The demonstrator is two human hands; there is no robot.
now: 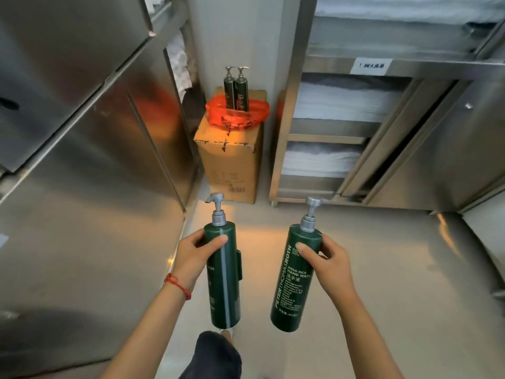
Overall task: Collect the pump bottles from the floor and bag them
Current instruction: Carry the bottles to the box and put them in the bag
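Both hands are up in front of the person, each wrapped round a dark green pump bottle held upright above the floor. Her left hand point(195, 254) grips the upper part of the left bottle point(224, 274), thumb laid across the front and fingers curled behind; a red string bracelet point(177, 286) sits on that wrist. This bottle is turned so that a pale seam and a small bracket on its side face out, and only scraps of its print show at the edge, too little to read. The right hand point(326, 265) closes round the right bottle point(296, 277) in the same way, thumb on the front just under the shoulder. Its label runs "PETER THOMAS ROTH" up the side, with "MEGA-RICH HAND WASH" and Chinese characters beside it; the smaller lines below are too fine to make out. Both carry silver pump heads.

Ahead, a red plastic bag point(237, 114) sits open on top of a cardboard box point(231, 165) standing between steel cabinets, and two more pump bottles point(236, 90) stand upright in the bag, side by side and touching. A white label point(371, 65) on the shelf rail to the right is printed, but blurred. Folded white linen point(338, 101) fills the shelves beneath it.
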